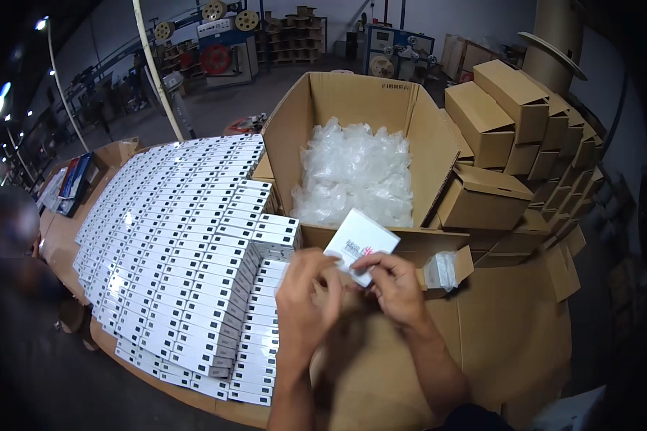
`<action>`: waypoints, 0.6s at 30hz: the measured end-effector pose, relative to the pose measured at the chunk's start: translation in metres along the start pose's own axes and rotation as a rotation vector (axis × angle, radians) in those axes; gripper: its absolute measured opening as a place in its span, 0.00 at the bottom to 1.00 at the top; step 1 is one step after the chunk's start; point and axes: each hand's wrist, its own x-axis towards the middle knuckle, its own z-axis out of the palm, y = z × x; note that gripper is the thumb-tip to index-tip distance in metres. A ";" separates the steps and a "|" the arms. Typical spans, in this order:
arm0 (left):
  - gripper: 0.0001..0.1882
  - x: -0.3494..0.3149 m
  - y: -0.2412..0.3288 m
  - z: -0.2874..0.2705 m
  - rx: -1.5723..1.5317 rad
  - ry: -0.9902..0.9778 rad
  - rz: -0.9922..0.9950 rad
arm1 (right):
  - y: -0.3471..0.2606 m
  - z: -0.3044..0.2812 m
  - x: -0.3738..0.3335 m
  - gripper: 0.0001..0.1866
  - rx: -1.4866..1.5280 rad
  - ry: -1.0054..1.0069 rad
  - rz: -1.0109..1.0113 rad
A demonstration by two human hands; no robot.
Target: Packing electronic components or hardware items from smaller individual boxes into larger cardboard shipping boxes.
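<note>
A small flat white box with red and grey print is tilted up in front of me. My right hand pinches its lower right side between thumb and fingers. At the box's lower left edge, the curled fingers of my left hand close on it, slightly blurred. Just beyond it, an open cardboard carton holds a heap of clear plastic bags. Left of my hands, many white boxes stand packed in tight rows, each with a small dark mark on its end.
Brown cardboard boxes are stacked to the right of the carton. A small open brown box holding something wrapped in clear plastic lies right of my hands. Brown cardboard covers the table. A person is at the far left; machines with reels stand behind.
</note>
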 end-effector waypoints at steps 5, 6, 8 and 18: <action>0.07 0.131 -0.063 0.058 0.113 0.054 0.166 | -0.032 -0.037 0.048 0.18 -0.585 0.216 -0.319; 0.07 0.157 -0.085 0.060 0.199 0.022 0.236 | -0.040 -0.031 0.058 0.19 -0.721 0.219 -0.345; 0.07 0.194 -0.115 0.073 0.278 -0.011 0.311 | -0.052 -0.029 0.082 0.20 -0.862 0.231 -0.378; 0.09 0.234 -0.134 0.123 0.425 -0.228 0.174 | -0.048 -0.066 0.178 0.25 -1.013 0.210 -0.438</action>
